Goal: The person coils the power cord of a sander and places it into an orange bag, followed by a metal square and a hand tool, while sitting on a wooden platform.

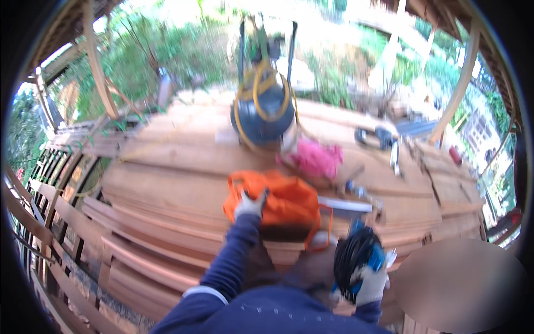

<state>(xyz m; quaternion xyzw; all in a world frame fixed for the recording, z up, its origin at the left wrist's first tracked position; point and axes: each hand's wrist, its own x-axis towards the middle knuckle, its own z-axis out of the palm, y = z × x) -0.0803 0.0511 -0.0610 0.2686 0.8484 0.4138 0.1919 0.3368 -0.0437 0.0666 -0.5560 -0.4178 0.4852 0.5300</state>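
No readable lettering, number or sign anywhere in view. Only a row of small pale marks point(274, 309) across the navy shirt point(261, 322), too blurred to make out.

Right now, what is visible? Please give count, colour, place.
Boards: many, brown, stacked across the middle
Bag: one, orange, on the boards
Tank: one, dark, beyond the bag
Hose: one, yellow, looped about the tank
Soft bundle: one, pink, beyond bag, rightward
Small tools: several, blurred, dark and blue, right
Posts: several, pale brown, both sides
Greenery: uncounted, green, background
Cable: one coil, black, lower right
Blue item: one, blue, beside cable
Left hand: one, pale, on the bag
Right hand: one, pale, holding the cable
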